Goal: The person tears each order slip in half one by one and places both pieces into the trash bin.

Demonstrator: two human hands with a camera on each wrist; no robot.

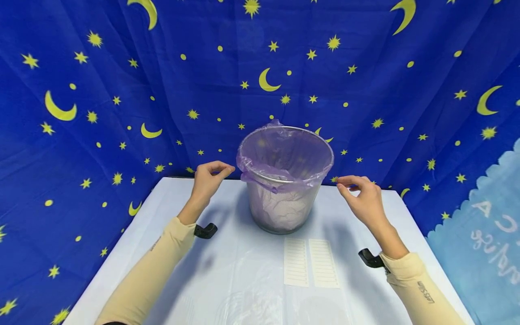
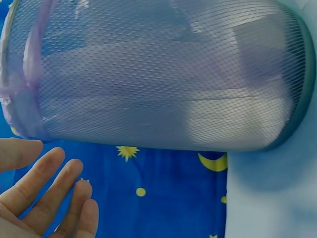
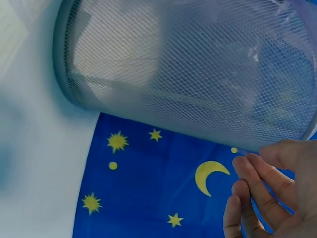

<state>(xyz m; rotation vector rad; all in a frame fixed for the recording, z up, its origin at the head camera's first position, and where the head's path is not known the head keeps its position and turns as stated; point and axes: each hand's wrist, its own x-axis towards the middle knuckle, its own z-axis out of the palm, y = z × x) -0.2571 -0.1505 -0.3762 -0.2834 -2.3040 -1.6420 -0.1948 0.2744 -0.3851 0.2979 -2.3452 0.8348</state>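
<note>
A wire-mesh wastebasket point(image 1: 280, 207) stands upright at the back of the table. Lining it is a thin purple plastic bag point(image 1: 284, 174), its edge folded over the rim, lower at the front. To the basket's left, just apart from the rim, is my left hand point(image 1: 209, 183), fingers loosely bent and nothing in them. My right hand point(image 1: 363, 196) hovers off the right side, also holding nothing, thumb near the fingertips. Both wrist views show relaxed fingers beside the mesh wall, with a small gap at the left hand point(image 2: 49, 193); at the right hand point(image 3: 267, 188) contact is hard to judge.
Two white strips with printed lines, a left strip point(image 1: 296, 262) and a right strip point(image 1: 323, 263), lie in front of the basket on the white table point(image 1: 243, 280). Behind hangs a blue cloth point(image 1: 227, 90) with yellow moons and stars. A light-blue panel point(image 1: 483, 225) is at right.
</note>
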